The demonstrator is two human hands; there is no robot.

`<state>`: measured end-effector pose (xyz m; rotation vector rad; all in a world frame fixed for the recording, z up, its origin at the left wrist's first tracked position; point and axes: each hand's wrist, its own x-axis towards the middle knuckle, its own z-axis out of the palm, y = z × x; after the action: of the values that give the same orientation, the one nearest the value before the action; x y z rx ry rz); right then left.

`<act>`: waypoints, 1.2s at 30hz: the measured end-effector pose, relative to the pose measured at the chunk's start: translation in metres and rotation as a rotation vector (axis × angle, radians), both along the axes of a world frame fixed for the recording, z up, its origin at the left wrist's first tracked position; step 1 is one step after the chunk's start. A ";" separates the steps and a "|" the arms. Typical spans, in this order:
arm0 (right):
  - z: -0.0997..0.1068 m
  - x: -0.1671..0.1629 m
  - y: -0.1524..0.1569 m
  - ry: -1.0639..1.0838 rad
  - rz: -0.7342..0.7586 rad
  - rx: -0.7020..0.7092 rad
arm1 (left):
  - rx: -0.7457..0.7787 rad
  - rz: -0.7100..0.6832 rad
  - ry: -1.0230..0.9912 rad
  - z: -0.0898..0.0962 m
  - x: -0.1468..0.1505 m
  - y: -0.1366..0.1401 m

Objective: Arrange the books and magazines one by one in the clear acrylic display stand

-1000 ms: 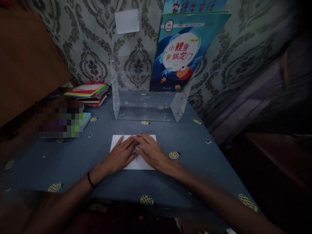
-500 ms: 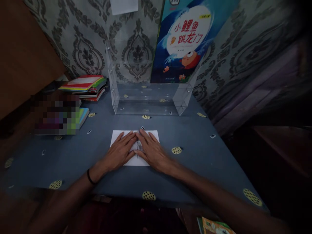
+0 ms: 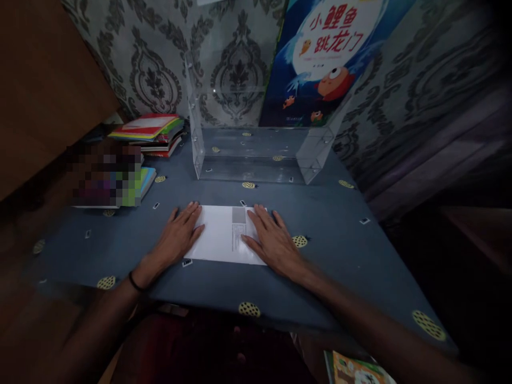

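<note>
Resting left hand (image 3: 176, 237) on white sheet (image 3: 214, 232) at 9 o'clock, right hand (image 3: 277, 242) at 3. Lying palm-down, flat, spaced apart.

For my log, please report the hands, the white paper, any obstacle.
Left hand open, at left edge of white paper. Right hand open, over right end. Clear stand behind, not touching.

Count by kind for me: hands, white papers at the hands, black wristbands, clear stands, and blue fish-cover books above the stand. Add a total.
Hands: 2, left hand and right hand
White paper: 1
Black wristband: 1
Clear stand: 1
Blue fish-cover book: 1
Total: 6
</note>
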<state>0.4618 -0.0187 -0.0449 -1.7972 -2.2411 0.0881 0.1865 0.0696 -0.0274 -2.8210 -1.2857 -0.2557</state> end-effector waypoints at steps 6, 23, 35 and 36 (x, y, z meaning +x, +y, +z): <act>-0.004 -0.003 0.001 -0.045 -0.010 0.037 | -0.011 -0.107 0.050 0.010 0.050 -0.060; 0.001 -0.005 -0.001 -0.079 0.033 0.064 | 0.094 -0.050 0.025 0.000 -0.017 -0.102; 0.019 -0.045 -0.026 0.023 0.491 -0.043 | -0.157 -0.203 0.090 -0.023 -0.005 -0.039; 0.017 -0.042 -0.026 0.024 0.496 -0.032 | -0.165 -0.197 0.089 -0.023 -0.002 -0.037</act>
<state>0.4203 -0.0452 -0.0279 -1.2045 -2.6255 0.2388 0.1841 0.0326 -0.0504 -3.0615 -1.0582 -0.0287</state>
